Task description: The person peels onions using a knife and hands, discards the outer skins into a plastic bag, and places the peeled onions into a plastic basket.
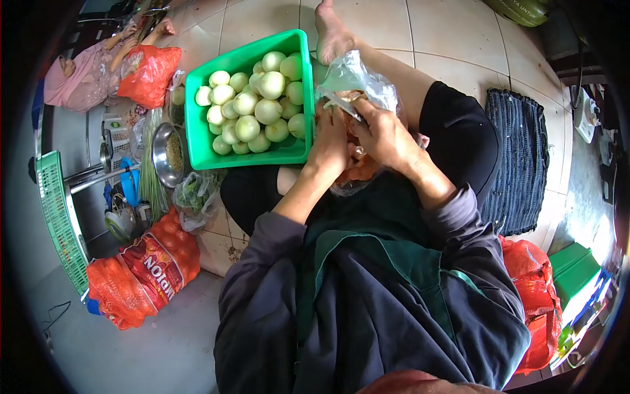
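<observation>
A clear plastic bag (367,75) with brownish-orange peels or skins inside lies between my legs. My left hand (331,141) reaches into its opening, fingers bent down among the peels; what it holds is hidden. My right hand (384,134) is closed beside it, thumb and fingers pressed round something with a pale blade-like strip, perhaps a knife (344,104). Just left of the bag stands a green basin (249,162) with many peeled white onions (247,128), near my left hand but not touched by it.
Red net sacks lie at the lower left (144,269) and lower right (535,305). A metal bowl (168,156) and green vegetables (192,192) are left of the basin. A dark woven mat (517,161) is at the right. Another person (82,79) sits at the upper left.
</observation>
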Available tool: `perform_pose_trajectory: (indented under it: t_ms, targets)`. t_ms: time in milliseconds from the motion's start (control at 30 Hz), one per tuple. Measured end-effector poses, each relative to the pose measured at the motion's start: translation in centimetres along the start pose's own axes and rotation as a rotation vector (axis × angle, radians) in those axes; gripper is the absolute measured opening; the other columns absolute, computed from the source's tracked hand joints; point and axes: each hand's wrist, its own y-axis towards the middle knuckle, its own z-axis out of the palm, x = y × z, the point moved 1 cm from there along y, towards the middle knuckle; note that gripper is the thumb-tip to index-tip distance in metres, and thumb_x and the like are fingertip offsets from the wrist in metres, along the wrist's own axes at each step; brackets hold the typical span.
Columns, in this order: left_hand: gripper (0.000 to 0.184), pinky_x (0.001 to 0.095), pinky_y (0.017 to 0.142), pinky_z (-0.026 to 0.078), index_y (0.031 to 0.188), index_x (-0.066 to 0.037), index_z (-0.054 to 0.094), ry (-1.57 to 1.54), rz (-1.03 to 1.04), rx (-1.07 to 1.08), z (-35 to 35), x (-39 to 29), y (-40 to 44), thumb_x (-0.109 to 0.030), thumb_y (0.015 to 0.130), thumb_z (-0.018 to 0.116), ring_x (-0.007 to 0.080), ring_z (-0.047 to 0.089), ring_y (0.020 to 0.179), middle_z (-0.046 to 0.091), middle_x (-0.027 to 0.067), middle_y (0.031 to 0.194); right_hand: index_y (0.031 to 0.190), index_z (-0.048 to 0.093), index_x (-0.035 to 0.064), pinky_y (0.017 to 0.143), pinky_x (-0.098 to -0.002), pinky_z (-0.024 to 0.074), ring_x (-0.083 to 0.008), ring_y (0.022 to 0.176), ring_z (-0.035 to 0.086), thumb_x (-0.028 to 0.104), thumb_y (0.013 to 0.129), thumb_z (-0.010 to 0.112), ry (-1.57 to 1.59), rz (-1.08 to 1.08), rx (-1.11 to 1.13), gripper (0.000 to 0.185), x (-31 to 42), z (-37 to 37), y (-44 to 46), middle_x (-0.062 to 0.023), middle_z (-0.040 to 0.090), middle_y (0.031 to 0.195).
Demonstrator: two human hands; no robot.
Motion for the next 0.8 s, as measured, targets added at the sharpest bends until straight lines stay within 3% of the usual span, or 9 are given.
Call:
perform_pose_trajectory:
  t_ms: [67, 167, 367, 467, 567, 667, 800]
  targets:
    - [0.039, 0.0415, 0.081, 0.050, 0.114, 0.002, 0.043, 0.246, 0.022, -0.037, -1.1, -1.0, -1.1, -0.008, 0.082, 0.062, 0.0375, 0.059, 0.097, 0.059, 0.0228, 0.102, 0.116, 0.056, 0.0020, 0.082, -0.0453, 0.0492, -0.0432, 0.096, 0.060, 0.003, 0.083, 0.053, -0.059, 0.012, -0.075, 0.033, -0.2, -0.2, 0.1, -0.0261, 0.060, 0.104]
    - [0.029, 0.0428, 0.083, 0.048, 0.107, 0.001, 0.050, 0.185, -0.214, 0.208, -1.8, -1.0, -1.3, -0.006, 0.080, 0.061, 0.0381, 0.057, 0.101, 0.059, 0.0225, 0.105, 0.118, 0.055, 0.0015, 0.083, -0.0442, 0.0489, -0.0424, 0.097, 0.059, 0.005, 0.084, 0.056, -0.091, 0.053, -0.045, 0.034, -0.2, -0.1, 0.2, -0.0247, 0.060, 0.105]
    - [0.036, 0.0449, 0.086, 0.049, 0.114, -0.001, 0.053, 0.512, 0.010, 0.571, -0.1, 0.4, 0.8, -0.014, 0.082, 0.060, 0.0389, 0.057, 0.104, 0.059, 0.0222, 0.109, 0.119, 0.054, -0.0019, 0.083, -0.0423, 0.0484, -0.0412, 0.098, 0.059, 0.004, 0.082, 0.059, -0.049, 0.099, 0.007, 0.037, -0.7, 0.3, 0.4, -0.0233, 0.060, 0.106]
    - [0.029, 0.0422, 0.085, 0.051, 0.114, -0.003, 0.050, 0.515, -0.051, 0.593, 0.2, 0.1, 1.4, -0.017, 0.089, 0.053, 0.0375, 0.057, 0.104, 0.059, 0.0203, 0.106, 0.116, 0.056, 0.0003, 0.084, -0.0467, 0.0477, -0.0436, 0.099, 0.057, 0.010, 0.084, 0.059, -0.126, 0.059, -0.069, 0.033, -1.7, 0.3, 0.7, -0.0250, 0.059, 0.105]
    - [0.031, 0.0421, 0.086, 0.051, 0.117, -0.003, 0.046, 0.502, -0.094, 0.595, 1.6, 1.1, 1.7, -0.015, 0.090, 0.051, 0.0395, 0.056, 0.107, 0.055, 0.0231, 0.115, 0.115, 0.056, -0.0006, 0.086, -0.0469, 0.0472, -0.0433, 0.100, 0.057, 0.010, 0.083, 0.060, -0.116, 0.059, -0.082, 0.034, -1.6, 0.1, 0.8, -0.0251, 0.059, 0.107]
    - [0.035, 0.0422, 0.086, 0.052, 0.120, -0.003, 0.044, 0.551, -0.011, 0.565, 4.4, 4.1, 1.6, -0.016, 0.089, 0.052, 0.0420, 0.054, 0.109, 0.050, 0.0261, 0.120, 0.114, 0.056, -0.0007, 0.085, -0.0469, 0.0472, -0.0434, 0.100, 0.057, 0.009, 0.083, 0.059, -0.104, 0.058, -0.056, 0.033, -1.3, 0.2, 0.8, -0.0253, 0.058, 0.108]
    - [0.049, 0.0446, 0.093, 0.046, 0.122, 0.004, 0.049, 0.450, -0.124, 0.517, 2.3, 1.3, 1.2, -0.010, 0.078, 0.064, 0.0429, 0.049, 0.112, 0.053, 0.0259, 0.117, 0.114, 0.055, -0.0005, 0.085, -0.0469, 0.0472, -0.0436, 0.101, 0.057, 0.007, 0.083, 0.057, -0.086, 0.062, -0.047, 0.032, -1.5, 0.4, 0.6, -0.0252, 0.058, 0.109]
